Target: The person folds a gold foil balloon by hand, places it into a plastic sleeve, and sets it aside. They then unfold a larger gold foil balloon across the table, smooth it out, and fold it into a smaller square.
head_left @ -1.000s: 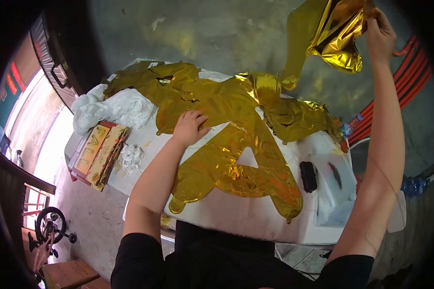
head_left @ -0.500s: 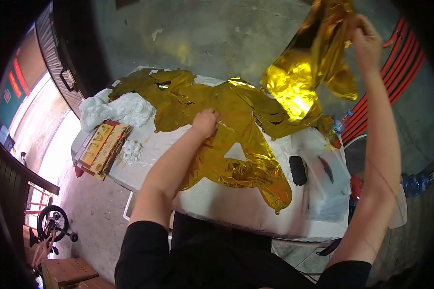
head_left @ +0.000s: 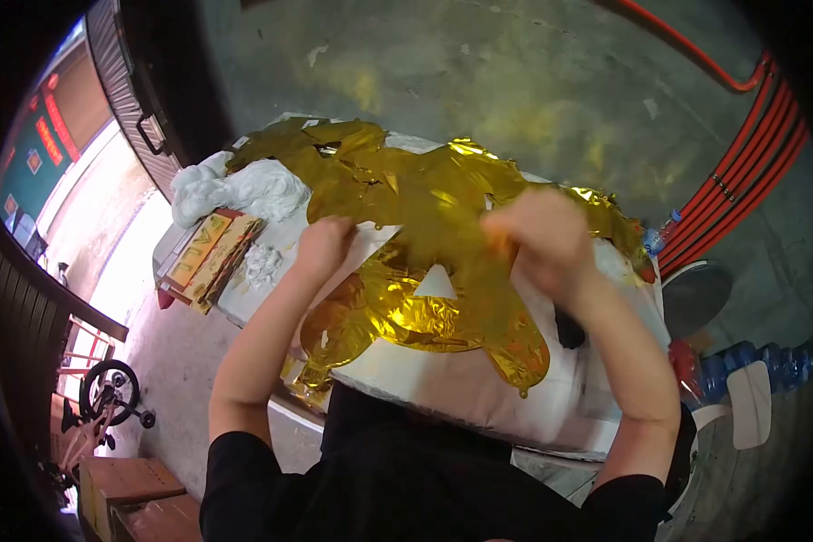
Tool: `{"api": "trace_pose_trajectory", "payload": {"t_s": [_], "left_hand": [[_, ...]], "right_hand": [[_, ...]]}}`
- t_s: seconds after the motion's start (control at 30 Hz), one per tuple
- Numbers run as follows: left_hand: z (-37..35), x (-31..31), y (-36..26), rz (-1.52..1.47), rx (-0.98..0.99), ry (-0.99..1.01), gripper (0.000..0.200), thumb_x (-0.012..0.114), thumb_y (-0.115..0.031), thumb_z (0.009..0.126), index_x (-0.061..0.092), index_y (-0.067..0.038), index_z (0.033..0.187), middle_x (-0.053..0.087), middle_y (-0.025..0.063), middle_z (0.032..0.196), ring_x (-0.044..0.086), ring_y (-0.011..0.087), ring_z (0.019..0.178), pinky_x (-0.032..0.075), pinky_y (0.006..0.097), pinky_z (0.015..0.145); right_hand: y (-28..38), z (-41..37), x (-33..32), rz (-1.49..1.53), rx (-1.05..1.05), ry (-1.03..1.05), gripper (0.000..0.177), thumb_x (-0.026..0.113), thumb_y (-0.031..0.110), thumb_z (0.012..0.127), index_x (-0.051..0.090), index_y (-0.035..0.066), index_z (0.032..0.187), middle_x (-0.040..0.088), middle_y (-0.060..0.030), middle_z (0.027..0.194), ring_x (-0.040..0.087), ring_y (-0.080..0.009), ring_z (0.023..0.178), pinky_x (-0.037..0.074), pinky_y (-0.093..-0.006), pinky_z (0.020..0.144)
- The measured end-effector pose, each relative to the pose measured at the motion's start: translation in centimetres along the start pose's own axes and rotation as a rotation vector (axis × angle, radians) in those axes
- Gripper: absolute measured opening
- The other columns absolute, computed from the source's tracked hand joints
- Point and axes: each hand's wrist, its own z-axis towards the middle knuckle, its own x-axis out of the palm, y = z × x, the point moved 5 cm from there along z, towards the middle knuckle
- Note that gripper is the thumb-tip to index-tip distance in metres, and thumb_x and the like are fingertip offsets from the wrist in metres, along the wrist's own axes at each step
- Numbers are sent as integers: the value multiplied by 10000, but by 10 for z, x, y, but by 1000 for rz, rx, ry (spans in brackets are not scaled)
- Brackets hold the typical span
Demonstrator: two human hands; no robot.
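Gold foil balloons (head_left: 361,176) lie flat and overlapping across the white table, their creased film shiny in places. Closest to my body is one with a triangular hole (head_left: 339,325), white showing through the gap. My left hand (head_left: 327,246) is closed at the left edge of the foil; I cannot tell what its curled fingers hold. Over the right part of the balloons is my right hand (head_left: 546,239), smeared by motion, with blurred gold film beside its fingers. Below it, a black object (head_left: 569,331) is partly hidden by my forearm.
White stringy bundles (head_left: 244,191) and a lettered box (head_left: 210,257) occupy the table's left end. Red hoses (head_left: 741,172) run along the floor at right, near blue plastic bottles (head_left: 750,369). Cardboard boxes (head_left: 131,479) and a small bicycle (head_left: 108,397) stand at lower left.
My right hand has come down and left from high up, and the raised gold foil is down over the table. My left hand has shifted left off the middle of the foil.
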Motion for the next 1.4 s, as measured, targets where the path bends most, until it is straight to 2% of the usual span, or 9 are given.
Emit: {"api": "trace_pose_trajectory", "payload": {"t_s": [0.17, 0.3, 0.47, 0.77, 0.87, 1.03, 1.17, 1.23, 1.4], "left_hand": [[-85, -64, -33, -700, -429, 545, 182, 546, -59, 856, 645, -33, 1007, 655, 49, 791, 609, 145, 678, 484, 283, 625], [-148, -68, -108, -986, 33, 1051, 187, 530, -30, 857, 628, -38, 1017, 642, 44, 822, 591, 132, 712, 479, 271, 658], [-219, -23, -92, -705, -54, 1092, 177, 553, -165, 860, 620, -77, 998, 647, 136, 863, 629, 274, 797, 496, 356, 697], [-470, 66, 30, 133, -783, 1095, 194, 455, -141, 818, 621, -68, 886, 653, 183, 894, 638, 362, 845, 515, 472, 714], [-562, 95, 27, 52, -530, 1341, 270, 477, -226, 823, 614, -79, 1004, 639, 180, 932, 614, 359, 933, 498, 465, 795], [-521, 68, 36, 87, -859, 1207, 400, 521, -317, 815, 588, -99, 1143, 609, 187, 1086, 577, 360, 1020, 461, 440, 905], [-364, -13, 55, -67, -1006, 551, 227, 545, -204, 853, 635, -29, 965, 629, 232, 965, 616, 385, 845, 490, 426, 716], [-283, -65, 32, -113, -775, 20, 160, 525, -114, 870, 615, 2, 933, 617, 181, 714, 601, 349, 688, 462, 380, 609], [-187, -80, -18, -325, -421, -51, 106, 560, -39, 830, 585, 4, 922, 584, 156, 876, 581, 327, 763, 480, 352, 691]], "right_hand": [[71, -66, 57, 324, 0, 381, 239, 645, 73, 688, 599, 97, 921, 565, -47, 730, 585, -248, 704, 451, -372, 609], [92, -100, 89, 543, 65, 675, 283, 664, 127, 725, 606, 67, 995, 612, -84, 862, 602, -266, 839, 472, -381, 714], [49, -109, 109, 973, 484, 1017, 435, 674, 286, 796, 585, 56, 1154, 620, -133, 1072, 582, -307, 1010, 454, -372, 890], [-132, -132, 184, 25, 710, 342, 392, 648, 280, 801, 597, 40, 1107, 591, -145, 1104, 543, -333, 1041, 441, -397, 870], [-132, -126, 206, -115, 796, 331, 338, 651, 259, 797, 612, 35, 1047, 591, -145, 1062, 534, -322, 1040, 423, -423, 869], [-138, -119, 219, -266, 731, 465, 234, 640, 229, 795, 628, 49, 942, 593, -117, 967, 546, -304, 977, 420, -437, 830], [-159, -116, 218, -234, 654, 460, 154, 614, 184, 788, 637, 54, 867, 614, -126, 832, 601, -304, 808, 453, -415, 738], [-201, -120, 201, 158, 902, 109, 162, 564, 176, 799, 627, 31, 834, 617, -169, 755, 606, -317, 700, 465, -395, 659], [-317, -191, 140, -197, 1433, -471, 315, 542, 253, 825, 577, -12, 992, 612, -206, 876, 586, -356, 826, 462, -404, 749]]}}
